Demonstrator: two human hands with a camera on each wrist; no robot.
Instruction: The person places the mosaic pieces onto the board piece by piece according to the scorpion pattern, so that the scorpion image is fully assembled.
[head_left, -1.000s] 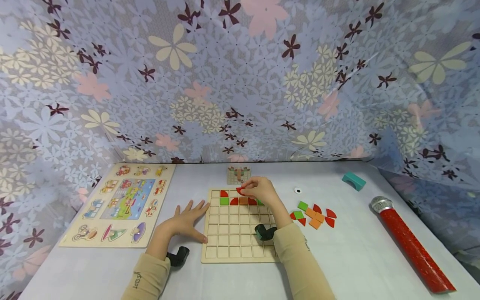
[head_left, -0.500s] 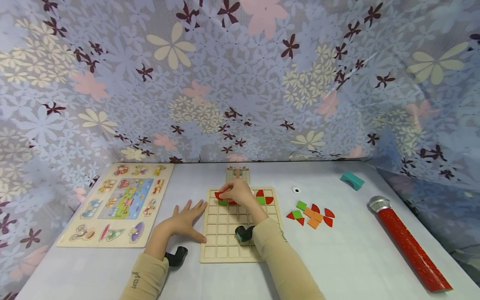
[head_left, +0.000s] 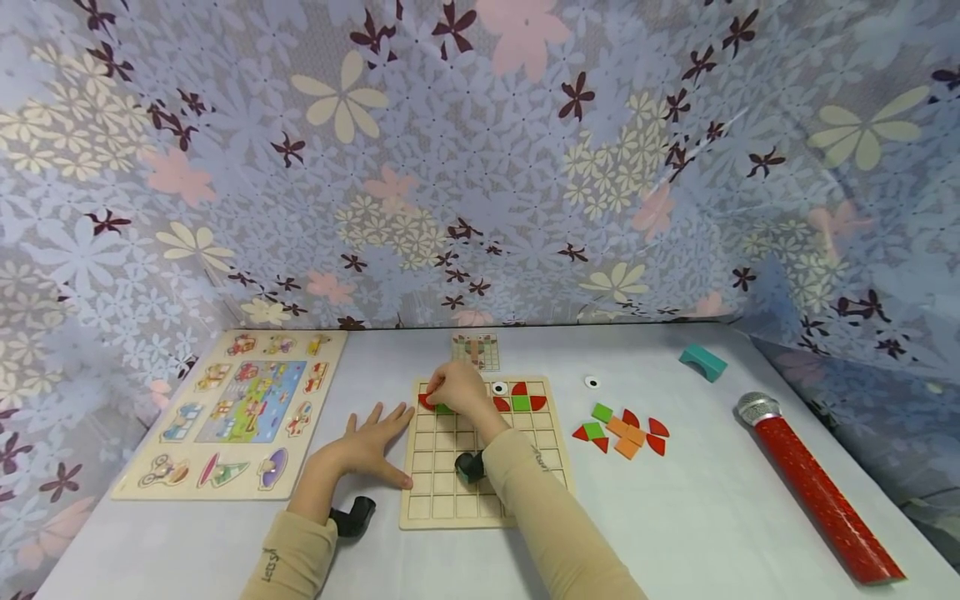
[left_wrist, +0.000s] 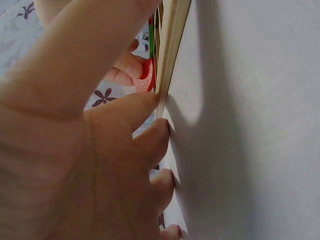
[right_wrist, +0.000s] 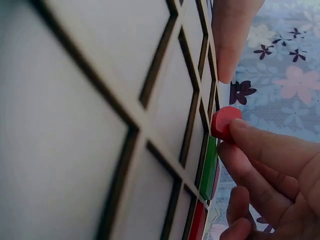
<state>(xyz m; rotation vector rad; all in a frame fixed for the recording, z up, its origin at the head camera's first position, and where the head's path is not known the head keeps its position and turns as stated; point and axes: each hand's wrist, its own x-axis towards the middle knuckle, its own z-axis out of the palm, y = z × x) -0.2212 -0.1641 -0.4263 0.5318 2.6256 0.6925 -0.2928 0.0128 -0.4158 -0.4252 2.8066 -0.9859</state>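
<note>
My right hand (head_left: 459, 390) reaches over the far left corner of a wooden grid board (head_left: 487, 524). Thumb and fingers pinch a red quarter-circle piece (right_wrist: 226, 122), tilted at the cell beside a green square (right_wrist: 209, 170). Spread on the table, my left hand (head_left: 367, 450) has its thumb and index fingertips at the board's left edge. Along the far rows, right of my right hand, sit another green square (head_left: 521, 403), red quarter pieces (head_left: 537, 402) and a white eye disc (head_left: 499, 388). The right hand hides part of these rows.
A small pattern card (head_left: 489, 354) lies behind the board. To the right are loose orange squares (head_left: 628, 447), green and red pieces, a second eye disc (head_left: 592, 382), a teal arch block (head_left: 703, 362) and a red microphone (head_left: 821, 492). A picture puzzle (head_left: 225, 417) lies left.
My right hand has moved left across the board's far side with the red quarter-circle piece, uncovering the pieces on the right. The left hand has stayed in place.
</note>
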